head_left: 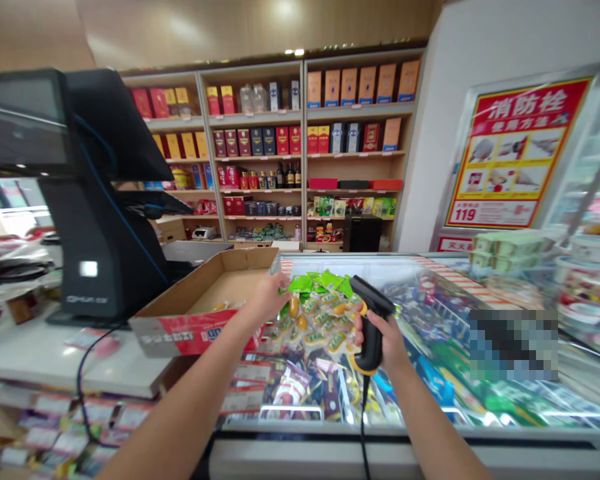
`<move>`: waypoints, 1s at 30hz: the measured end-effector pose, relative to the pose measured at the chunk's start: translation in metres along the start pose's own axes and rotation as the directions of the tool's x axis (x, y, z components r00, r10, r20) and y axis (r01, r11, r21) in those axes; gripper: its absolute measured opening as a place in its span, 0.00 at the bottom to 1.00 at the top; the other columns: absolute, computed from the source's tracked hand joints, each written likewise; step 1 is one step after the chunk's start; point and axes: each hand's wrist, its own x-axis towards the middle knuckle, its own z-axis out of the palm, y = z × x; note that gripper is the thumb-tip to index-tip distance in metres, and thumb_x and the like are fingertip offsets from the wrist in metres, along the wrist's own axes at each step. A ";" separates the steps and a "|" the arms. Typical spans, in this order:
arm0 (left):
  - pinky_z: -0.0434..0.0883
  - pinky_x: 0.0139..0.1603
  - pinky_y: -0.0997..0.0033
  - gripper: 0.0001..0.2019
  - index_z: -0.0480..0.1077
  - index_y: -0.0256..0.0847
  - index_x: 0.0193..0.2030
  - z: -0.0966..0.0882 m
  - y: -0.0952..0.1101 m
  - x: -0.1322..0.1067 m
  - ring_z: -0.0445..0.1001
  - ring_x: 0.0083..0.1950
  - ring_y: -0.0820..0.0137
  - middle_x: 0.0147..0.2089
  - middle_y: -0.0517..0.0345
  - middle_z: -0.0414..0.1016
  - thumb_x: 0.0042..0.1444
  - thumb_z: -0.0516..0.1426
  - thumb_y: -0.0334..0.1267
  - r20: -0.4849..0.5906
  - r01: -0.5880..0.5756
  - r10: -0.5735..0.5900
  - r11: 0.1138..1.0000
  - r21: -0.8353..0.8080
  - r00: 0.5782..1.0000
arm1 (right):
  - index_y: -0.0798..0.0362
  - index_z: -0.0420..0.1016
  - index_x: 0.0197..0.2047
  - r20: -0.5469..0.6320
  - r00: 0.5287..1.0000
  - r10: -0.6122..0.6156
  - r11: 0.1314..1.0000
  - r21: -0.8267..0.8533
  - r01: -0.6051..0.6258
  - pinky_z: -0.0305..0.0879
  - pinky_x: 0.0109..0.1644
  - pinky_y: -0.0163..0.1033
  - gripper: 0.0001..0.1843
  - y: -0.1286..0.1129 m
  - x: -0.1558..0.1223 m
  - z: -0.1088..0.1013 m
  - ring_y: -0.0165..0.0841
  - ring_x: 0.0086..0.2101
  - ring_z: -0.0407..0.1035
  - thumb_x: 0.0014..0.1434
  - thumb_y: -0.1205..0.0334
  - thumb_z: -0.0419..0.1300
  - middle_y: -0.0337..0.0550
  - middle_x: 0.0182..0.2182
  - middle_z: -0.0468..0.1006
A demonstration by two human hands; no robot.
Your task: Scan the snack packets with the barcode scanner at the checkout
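An open cardboard box (190,340) with a red printed front stands at the right end of the white tabletop (30,353), a few small things lying inside near its front wall. To the right of the box spreads a glass-topped freezer (320,460), and on its glass, just beside the box, lies a pile of small clear snack packs (324,320) with green lettering, some showing a brown filling. Bright green packets (325,281) lie along the far side of that pile, also to the right of the box.

The left hand (270,297) is at the box's right edge, its fingers bent beside the nearest green packet; whether they pinch it I cannot tell. The right hand (393,337), farther right of the box, is wrapped around the grip of a black and yellow scanner (373,327), which is held upright over the right part of the pile. Its cord (364,420) hangs down from the grip.

A black till (95,227) stands to the left of the box. Behind the box rise shelves (304,153) lined with coloured cartons and bottles. Far to the right of the box are pale green egg trays (510,250) and, on the wall, a red and yellow poster (520,153).
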 end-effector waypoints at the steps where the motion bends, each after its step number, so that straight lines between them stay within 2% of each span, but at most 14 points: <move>1: 0.71 0.29 0.70 0.06 0.70 0.40 0.34 -0.016 0.002 0.005 0.74 0.30 0.67 0.33 0.53 0.76 0.47 0.61 0.34 0.118 0.036 -0.021 0.991 -0.130 0.993 | 0.53 0.71 0.36 0.001 1.000 0.000 1.000 0.007 0.000 0.63 0.17 0.32 0.18 0.000 0.000 0.000 0.27 0.15 0.65 0.46 0.52 0.68 0.35 0.20 0.72; 3: 0.67 0.22 0.72 0.10 0.73 0.38 0.36 -0.048 0.004 0.017 0.73 0.24 0.68 0.32 0.50 0.77 0.46 0.62 0.37 0.307 0.123 -0.009 0.927 -0.355 0.952 | 0.53 0.71 0.36 0.010 1.000 0.000 1.000 0.011 0.000 0.64 0.17 0.32 0.18 0.000 0.000 -0.002 0.27 0.15 0.65 0.46 0.52 0.67 0.35 0.21 0.72; 4: 0.66 0.20 0.73 0.12 0.73 0.37 0.37 -0.061 0.003 0.024 0.73 0.23 0.68 0.33 0.48 0.78 0.45 0.63 0.38 0.344 0.150 0.003 0.896 -0.418 0.939 | 0.53 0.71 0.37 0.015 1.000 -0.001 1.000 0.010 0.001 0.64 0.18 0.32 0.18 0.000 0.001 -0.002 0.26 0.16 0.65 0.46 0.52 0.67 0.35 0.21 0.72; 5: 0.66 0.19 0.74 0.12 0.74 0.36 0.37 -0.072 -0.001 0.033 0.73 0.23 0.69 0.32 0.48 0.78 0.43 0.64 0.37 0.351 0.168 -0.007 0.886 -0.432 0.936 | 0.53 0.71 0.37 0.018 1.000 -0.002 1.000 0.009 0.002 0.64 0.18 0.32 0.18 0.000 0.001 -0.003 0.26 0.15 0.65 0.47 0.52 0.67 0.35 0.21 0.72; 7: 0.64 0.17 0.77 0.10 0.74 0.36 0.31 -0.083 -0.016 0.051 0.73 0.22 0.69 0.29 0.51 0.78 0.38 0.65 0.31 0.334 0.210 -0.096 0.922 -0.324 0.938 | 0.53 0.71 0.37 0.021 1.000 -0.007 1.000 0.006 0.006 0.64 0.17 0.32 0.18 0.001 0.002 -0.004 0.26 0.15 0.65 0.47 0.52 0.67 0.34 0.20 0.72; 9: 0.62 0.16 0.78 0.08 0.72 0.36 0.23 -0.082 -0.038 0.065 0.71 0.19 0.70 0.22 0.55 0.75 0.32 0.64 0.25 0.292 0.265 -0.209 0.949 -0.170 0.934 | 0.54 0.71 0.37 0.022 1.000 -0.012 1.000 0.002 0.012 0.63 0.17 0.31 0.19 0.001 0.002 -0.004 0.26 0.15 0.65 0.46 0.51 0.67 0.34 0.20 0.72; 11: 0.62 0.16 0.77 0.08 0.69 0.37 0.19 -0.072 -0.060 0.070 0.68 0.16 0.70 0.17 0.60 0.70 0.32 0.64 0.24 0.225 0.295 -0.262 0.947 -0.128 0.938 | 0.54 0.71 0.36 0.027 1.000 -0.009 1.000 -0.001 0.009 0.64 0.17 0.32 0.19 0.001 0.003 -0.004 0.26 0.15 0.65 0.46 0.51 0.67 0.35 0.20 0.72; 15: 0.65 0.20 0.74 0.07 0.68 0.36 0.19 -0.045 -0.088 0.060 0.66 0.16 0.70 0.14 0.65 0.63 0.43 0.62 0.32 0.064 0.337 -0.331 0.916 -0.218 0.941 | 0.55 0.72 0.36 0.021 1.000 0.002 1.000 0.003 -0.002 0.63 0.16 0.32 0.20 0.000 0.002 -0.002 0.27 0.15 0.65 0.45 0.51 0.68 0.35 0.20 0.72; 18: 0.63 0.21 0.78 0.11 0.66 0.35 0.18 -0.037 -0.094 0.055 0.64 0.16 0.74 0.14 0.66 0.60 0.49 0.59 0.33 0.044 0.342 -0.340 0.924 -0.168 0.939 | 0.55 0.72 0.36 0.024 1.000 0.000 1.000 0.000 0.000 0.63 0.17 0.32 0.20 -0.001 0.001 -0.001 0.27 0.15 0.65 0.44 0.51 0.69 0.35 0.20 0.72; 20: 0.60 0.20 0.80 0.12 0.65 0.35 0.16 -0.039 -0.095 0.059 0.62 0.15 0.76 0.12 0.67 0.58 0.46 0.61 0.32 0.091 0.334 -0.327 0.939 -0.083 0.941 | 0.55 0.72 0.36 0.030 1.000 -0.002 1.000 -0.006 0.003 0.63 0.17 0.32 0.20 0.000 0.001 -0.001 0.27 0.15 0.65 0.44 0.51 0.68 0.35 0.20 0.72; 24: 0.57 0.16 0.81 0.15 0.64 0.39 0.15 -0.061 -0.086 0.074 0.60 0.14 0.77 0.11 0.68 0.60 0.27 0.68 0.27 0.149 0.281 -0.279 0.960 0.009 0.949 | 0.55 0.72 0.37 0.046 0.999 0.002 1.000 -0.026 -0.001 0.62 0.18 0.32 0.19 0.003 0.001 -0.002 0.27 0.15 0.66 0.46 0.51 0.68 0.36 0.21 0.73; 25: 0.58 0.16 0.81 0.16 0.65 0.39 0.16 -0.067 -0.080 0.076 0.62 0.15 0.76 0.13 0.67 0.63 0.25 0.69 0.27 0.133 0.276 -0.271 0.961 -0.027 0.953 | 0.55 0.72 0.37 0.054 0.999 0.003 0.999 -0.034 -0.002 0.63 0.18 0.32 0.19 0.004 0.001 -0.002 0.27 0.16 0.66 0.47 0.52 0.67 0.36 0.21 0.73; 27: 0.63 0.17 0.79 0.16 0.68 0.38 0.24 -0.075 -0.062 0.072 0.67 0.19 0.74 0.19 0.62 0.70 0.28 0.70 0.33 0.102 0.286 -0.270 0.937 -0.201 0.957 | 0.55 0.72 0.37 0.073 0.997 0.003 0.999 -0.050 0.001 0.63 0.19 0.32 0.18 0.005 0.001 -0.002 0.27 0.16 0.66 0.48 0.52 0.67 0.36 0.21 0.73; 30: 0.68 0.20 0.78 0.17 0.69 0.37 0.35 -0.066 -0.028 0.054 0.72 0.22 0.73 0.26 0.58 0.74 0.41 0.68 0.41 0.128 0.294 -0.271 0.768 -0.569 0.954 | 0.55 0.72 0.37 0.116 0.993 0.001 0.997 -0.073 0.007 0.63 0.19 0.33 0.17 0.006 0.001 -0.002 0.27 0.16 0.66 0.49 0.52 0.66 0.37 0.21 0.73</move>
